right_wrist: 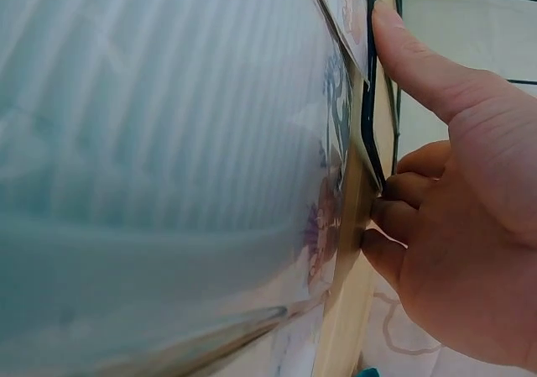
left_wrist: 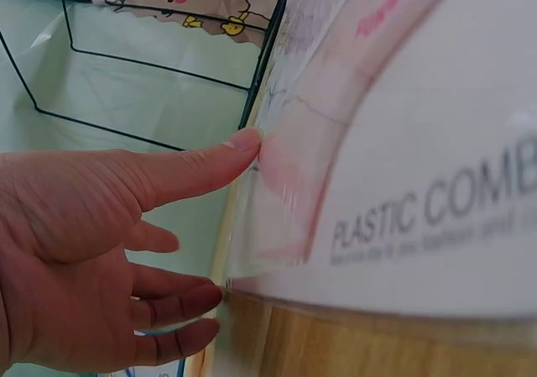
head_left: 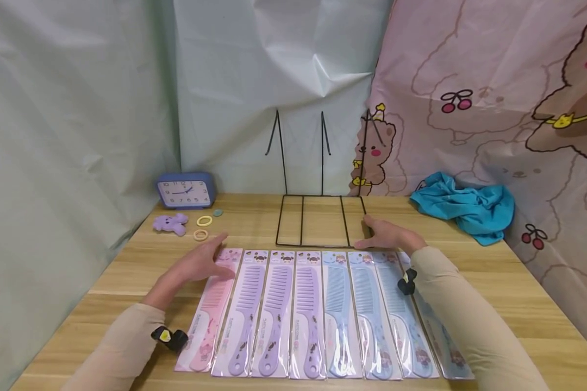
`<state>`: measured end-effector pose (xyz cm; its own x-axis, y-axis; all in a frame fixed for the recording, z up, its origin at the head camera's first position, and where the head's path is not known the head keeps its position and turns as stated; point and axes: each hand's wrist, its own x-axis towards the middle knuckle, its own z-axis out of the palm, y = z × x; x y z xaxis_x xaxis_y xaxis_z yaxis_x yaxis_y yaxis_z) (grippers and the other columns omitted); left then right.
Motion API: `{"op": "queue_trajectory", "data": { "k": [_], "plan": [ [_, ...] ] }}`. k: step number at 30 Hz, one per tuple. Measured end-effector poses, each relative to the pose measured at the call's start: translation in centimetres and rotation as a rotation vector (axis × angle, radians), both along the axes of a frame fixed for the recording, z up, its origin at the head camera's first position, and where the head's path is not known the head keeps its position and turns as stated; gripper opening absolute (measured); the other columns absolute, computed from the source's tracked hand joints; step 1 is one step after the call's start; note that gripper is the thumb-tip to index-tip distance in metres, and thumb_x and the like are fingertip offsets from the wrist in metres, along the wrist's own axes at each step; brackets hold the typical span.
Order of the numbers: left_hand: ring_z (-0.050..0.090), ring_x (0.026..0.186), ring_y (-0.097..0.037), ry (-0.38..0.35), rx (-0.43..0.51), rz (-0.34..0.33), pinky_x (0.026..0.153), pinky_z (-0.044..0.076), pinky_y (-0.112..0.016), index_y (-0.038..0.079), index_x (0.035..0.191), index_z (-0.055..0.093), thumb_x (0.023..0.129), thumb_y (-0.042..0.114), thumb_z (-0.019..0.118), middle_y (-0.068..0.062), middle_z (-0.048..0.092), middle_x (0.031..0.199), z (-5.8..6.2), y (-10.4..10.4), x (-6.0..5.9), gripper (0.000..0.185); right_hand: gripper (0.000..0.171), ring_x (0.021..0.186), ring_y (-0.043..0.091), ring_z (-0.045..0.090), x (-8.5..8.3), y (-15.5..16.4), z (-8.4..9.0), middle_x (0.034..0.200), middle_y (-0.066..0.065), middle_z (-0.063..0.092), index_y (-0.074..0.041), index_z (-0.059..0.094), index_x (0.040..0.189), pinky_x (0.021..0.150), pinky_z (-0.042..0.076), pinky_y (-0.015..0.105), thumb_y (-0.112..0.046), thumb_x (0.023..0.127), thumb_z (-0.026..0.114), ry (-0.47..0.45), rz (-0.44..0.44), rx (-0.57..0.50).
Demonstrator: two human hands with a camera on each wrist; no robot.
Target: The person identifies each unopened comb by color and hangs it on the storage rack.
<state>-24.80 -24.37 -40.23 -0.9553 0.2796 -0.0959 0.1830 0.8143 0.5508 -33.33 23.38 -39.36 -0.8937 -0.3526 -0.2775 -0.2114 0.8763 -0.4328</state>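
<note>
Packaged plastic combs lie side by side in a row across the wooden table. My left hand is over the top of the pink comb pack at the row's left end, its fingers loosely spread. In the left wrist view, the thumb tip of the left hand is right at the pack's edge. Three purple comb packs and several blue ones follow to the right. My right hand is at the front right corner of a black wire rack, thumb and relaxed fingers beside the wire.
A blue alarm clock stands at the back left, with a purple plush toy and small rings before it. A crumpled teal cloth lies at the back right. Three wire prongs of the rack rise against the hanging sheet.
</note>
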Motion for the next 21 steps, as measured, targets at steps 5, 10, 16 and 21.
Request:
{"op": "queue_trajectory", "data": {
  "k": [5, 10, 16, 21],
  "plan": [
    [0.037, 0.136, -0.052, -0.026, -0.003, 0.021, 0.109, 0.033, -0.061, -0.007, 0.153, 0.028, 0.075, 0.034, 0.088, -0.036, 0.038, 0.148, 0.2, 0.61, 0.23, 0.107, 0.109, 0.147, 0.043, 0.021, 0.07, -0.01, 0.07, 0.16, 0.028, 0.021, 0.005, 0.013, 0.157, 0.118, 0.02, 0.056, -0.056, 0.087, 0.071, 0.009, 0.003, 0.003],
    [0.04, 0.133, -0.052, -0.023, -0.02, 0.027, 0.108, 0.035, -0.062, -0.009, 0.15, 0.032, 0.074, 0.034, 0.089, -0.037, 0.041, 0.145, 0.3, 0.83, 0.3, 0.105, 0.11, 0.147, 0.043, 0.021, 0.12, -0.06, 0.03, 0.16, 0.028, 0.021, 0.005, 0.013, 0.157, 0.118, 0.02, 0.056, -0.055, 0.087, 0.072, 0.003, 0.0, 0.0],
    [0.046, 0.126, -0.051, -0.019, -0.052, 0.065, 0.104, 0.039, -0.062, -0.008, 0.149, 0.036, 0.07, 0.039, 0.091, -0.035, 0.045, 0.138, 0.35, 0.83, 0.44, 0.107, 0.108, 0.147, 0.043, 0.021, -0.02, -0.15, -0.06, 0.16, 0.028, 0.021, 0.004, 0.015, 0.157, 0.118, 0.02, 0.056, -0.053, 0.087, 0.073, -0.001, -0.015, -0.005],
    [0.043, 0.129, -0.053, -0.029, -0.071, 0.085, 0.106, 0.036, -0.063, -0.01, 0.147, 0.036, 0.07, 0.038, 0.091, -0.037, 0.044, 0.141, 0.85, 0.98, 0.7, 0.106, 0.106, 0.147, 0.043, 0.021, -0.02, -0.19, 0.11, 0.16, 0.027, 0.022, 0.003, 0.015, 0.158, 0.118, 0.02, 0.056, -0.053, 0.087, 0.073, -0.013, -0.024, -0.001]
  ]
}}
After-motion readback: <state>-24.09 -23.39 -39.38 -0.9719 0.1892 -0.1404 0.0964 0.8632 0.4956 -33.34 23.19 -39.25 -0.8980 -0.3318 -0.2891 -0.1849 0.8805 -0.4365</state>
